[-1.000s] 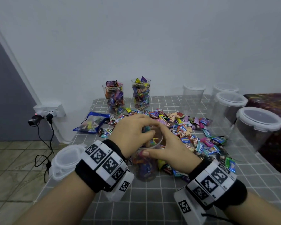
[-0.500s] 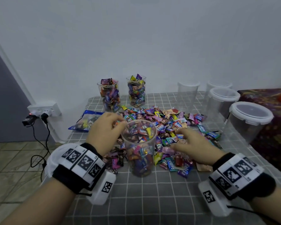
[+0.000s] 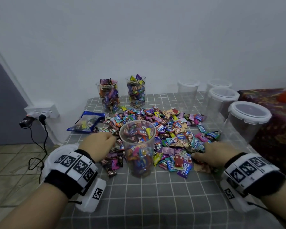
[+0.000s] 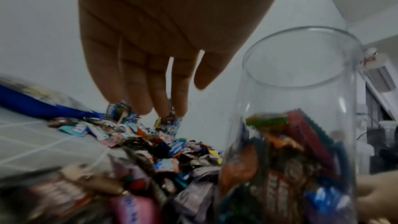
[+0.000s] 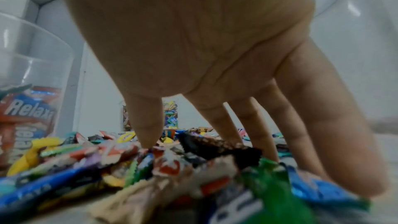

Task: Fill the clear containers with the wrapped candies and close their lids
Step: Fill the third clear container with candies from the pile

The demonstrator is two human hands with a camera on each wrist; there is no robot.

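Open clear container (image 3: 137,146) at table centre, ~3/4 full, no lid. Candy pile (image 3: 170,129) from 9 to 3 o'clock around it. L hand (image 3: 98,144) at 9, fingers straight, together, tips on wrappers. R hand (image 3: 210,154) at 3, fingers spread, tips pressing candies.

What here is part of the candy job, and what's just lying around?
Job: near container, candy pile, two filled containers, lidded empty containers, loose lid.
Lying about: blue bag, wall socket, patterned cloth.

Multicoloured candies (image 3: 172,129) lie on a grey, white-gridded tablecloth (image 3: 155,195) beside a blue bag (image 3: 86,121).
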